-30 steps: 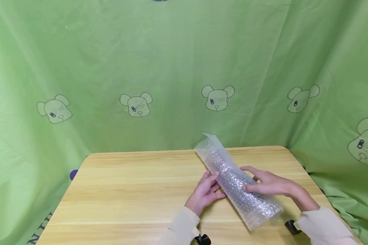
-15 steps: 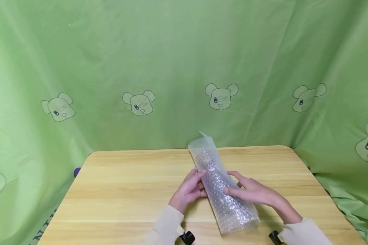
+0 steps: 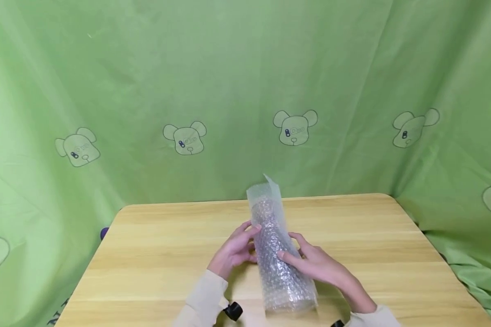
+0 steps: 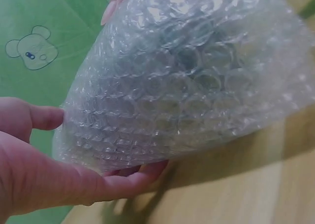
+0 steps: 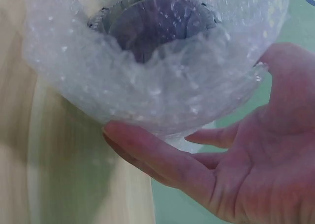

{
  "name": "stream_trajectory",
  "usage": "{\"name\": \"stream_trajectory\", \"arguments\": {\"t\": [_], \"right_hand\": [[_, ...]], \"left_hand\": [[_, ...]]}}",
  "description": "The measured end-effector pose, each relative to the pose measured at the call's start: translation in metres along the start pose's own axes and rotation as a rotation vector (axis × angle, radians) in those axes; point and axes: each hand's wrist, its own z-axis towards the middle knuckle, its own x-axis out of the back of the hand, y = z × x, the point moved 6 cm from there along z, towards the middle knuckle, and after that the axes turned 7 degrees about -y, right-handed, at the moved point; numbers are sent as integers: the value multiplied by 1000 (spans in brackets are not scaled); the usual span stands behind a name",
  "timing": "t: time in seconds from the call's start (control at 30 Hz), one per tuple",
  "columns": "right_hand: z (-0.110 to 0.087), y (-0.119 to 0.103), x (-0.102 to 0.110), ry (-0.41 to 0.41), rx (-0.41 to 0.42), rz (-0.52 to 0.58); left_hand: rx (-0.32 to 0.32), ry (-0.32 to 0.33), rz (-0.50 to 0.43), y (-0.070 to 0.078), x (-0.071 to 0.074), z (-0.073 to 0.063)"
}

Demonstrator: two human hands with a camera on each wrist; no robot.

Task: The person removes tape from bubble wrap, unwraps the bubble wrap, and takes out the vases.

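Observation:
A long roll of clear bubble wrap [image 3: 272, 245] slants slightly over the table, its far end reaching the back edge. My left hand [image 3: 233, 250] holds its left side, thumb on top and fingers lower down. On the right side my right hand [image 3: 319, 264] grips it, thumb across the top. Through the near opening, in the right wrist view, shows the round ribbed end of a clear glass-like object [image 5: 152, 24]; the wrap hides the rest of its shape. A loose flap stands up at the far end.
The wooden table [image 3: 163, 254] has rounded back corners. A green curtain [image 3: 229, 81] with bear-head prints hangs behind it and along both sides. A small purple thing [image 3: 104, 233] shows beyond the left edge.
Both hands have shifted left with the wrapped roll. Its near end has swung left, so it now points more straight away from me.

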Motion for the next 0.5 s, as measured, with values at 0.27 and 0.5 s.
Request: {"name": "stream_trajectory", "arguments": {"t": [0.27, 0.5], "right_hand": [[10, -13, -16, 23, 12, 21], [17, -22, -19, 17, -12, -3]], "left_hand": [[20, -39, 110, 13, 20, -8], [26, -46, 142, 17, 29, -11]]}}
